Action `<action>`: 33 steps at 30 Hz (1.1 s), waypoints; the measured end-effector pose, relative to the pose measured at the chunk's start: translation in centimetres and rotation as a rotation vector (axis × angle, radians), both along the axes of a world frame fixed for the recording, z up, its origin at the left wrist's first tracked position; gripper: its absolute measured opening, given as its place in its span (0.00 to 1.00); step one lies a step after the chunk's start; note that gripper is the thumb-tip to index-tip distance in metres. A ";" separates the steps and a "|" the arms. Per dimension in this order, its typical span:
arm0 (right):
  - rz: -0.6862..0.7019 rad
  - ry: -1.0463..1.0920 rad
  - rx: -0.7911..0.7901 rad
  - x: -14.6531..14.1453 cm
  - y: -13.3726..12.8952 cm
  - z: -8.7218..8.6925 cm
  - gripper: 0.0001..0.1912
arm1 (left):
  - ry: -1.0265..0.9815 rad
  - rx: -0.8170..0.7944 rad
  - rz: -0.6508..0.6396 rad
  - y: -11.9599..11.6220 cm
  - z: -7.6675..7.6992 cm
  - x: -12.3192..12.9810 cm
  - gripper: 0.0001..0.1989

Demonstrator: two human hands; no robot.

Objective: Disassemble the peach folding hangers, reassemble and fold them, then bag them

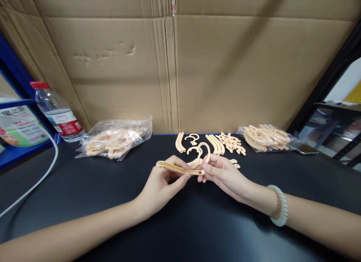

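My left hand (166, 183) is closed on a long beige curved arm piece (172, 167), its wide hollow end pointing left. At the other end of that piece, my right hand (225, 175) pinches a beige hook (208, 149) by its base, where hook and arm piece meet. The hook's curve rises above my right fingertips. Whether the two parts are locked together cannot be made out. Just behind my hands lie more beige hook and arm parts (194, 163) on the black table, partly hidden by my fingers.
Farther back on the black table (113, 220) are curved arms (179, 142), more arms (214, 143) and small parts (231, 142). Plastic bags of parts lie left (115, 138) and right (265, 137). A bottle (62, 117) and white cable (50, 164) are at left; cardboard (225, 66) stands behind.
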State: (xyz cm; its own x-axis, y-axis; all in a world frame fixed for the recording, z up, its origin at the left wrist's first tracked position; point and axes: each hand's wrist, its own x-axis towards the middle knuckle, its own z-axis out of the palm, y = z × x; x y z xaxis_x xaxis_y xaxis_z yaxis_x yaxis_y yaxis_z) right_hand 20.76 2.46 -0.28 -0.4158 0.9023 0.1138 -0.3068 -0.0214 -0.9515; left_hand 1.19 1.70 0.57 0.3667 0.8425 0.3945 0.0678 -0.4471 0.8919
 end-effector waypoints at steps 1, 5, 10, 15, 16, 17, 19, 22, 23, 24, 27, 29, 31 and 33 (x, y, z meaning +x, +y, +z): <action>-0.016 -0.008 0.009 -0.1 0.0 0.0 0.14 | 0.001 -0.008 0.004 0.0 0.0 0.0 0.02; -0.082 -0.044 0.057 -0.2 -0.1 -0.3 0.15 | -0.008 -0.030 -0.001 -0.2 0.2 0.1 0.02; -0.139 -0.052 0.124 -0.6 -0.3 -0.4 0.17 | -0.037 -0.070 -0.011 0.0 0.1 0.1 0.05; -0.188 -0.097 0.244 -0.6 -0.2 -0.3 0.13 | -0.150 -0.255 0.035 0.4 0.0 0.2 0.12; -0.208 -0.111 0.270 -0.5 -0.1 -0.3 0.12 | -0.174 -0.298 0.049 0.4 0.0 0.4 0.13; -0.222 -0.120 0.284 -0.6 -0.1 -0.3 0.12 | -0.194 -0.336 0.061 0.3 0.0 0.5 0.14; -0.213 -0.136 0.276 -0.7 -0.1 -0.4 0.11 | -0.219 -0.384 0.064 -0.1 0.0 0.8 0.15; -0.141 -0.139 0.251 -1.2 -0.5 -0.3 0.11 | -0.232 -0.399 -0.048 -0.6 0.0 1.1 0.14; -0.115 -0.133 0.251 -1.4 -0.7 -0.3 0.11 | -0.234 -0.403 -0.090 -0.7 0.0 1.1 0.14; -0.094 -0.126 0.252 -1.4 -0.7 -0.1 0.11 | -0.233 -0.411 -0.117 -0.8 0.0 1.1 0.13; -0.102 -0.125 0.263 -0.6 0.0 0.7 0.11 | -0.232 -0.467 -0.075 -0.7 0.0 1.0 0.12; -0.206 -0.192 0.331 0.9 1.4 1.6 0.11 | -0.240 -0.506 -0.019 -0.6 0.0 0.8 0.13; -0.341 -0.353 0.506 3.0 3.3 2.4 0.11 | -0.242 -0.523 0.006 -0.6 0.0 0.8 0.13; -0.373 -0.633 0.734 5.2 5.1 2.8 0.07 | -0.233 -0.524 0.013 -0.6 0.1 0.8 0.13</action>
State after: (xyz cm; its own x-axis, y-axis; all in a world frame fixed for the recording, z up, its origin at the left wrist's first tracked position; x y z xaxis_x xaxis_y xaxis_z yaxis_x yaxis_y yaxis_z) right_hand 25.93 7.53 2.54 -0.2993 0.7829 0.5455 0.3855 0.6222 -0.6814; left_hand 1.95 1.10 0.67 0.3088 0.9511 -0.0080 -0.1546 0.0585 0.9862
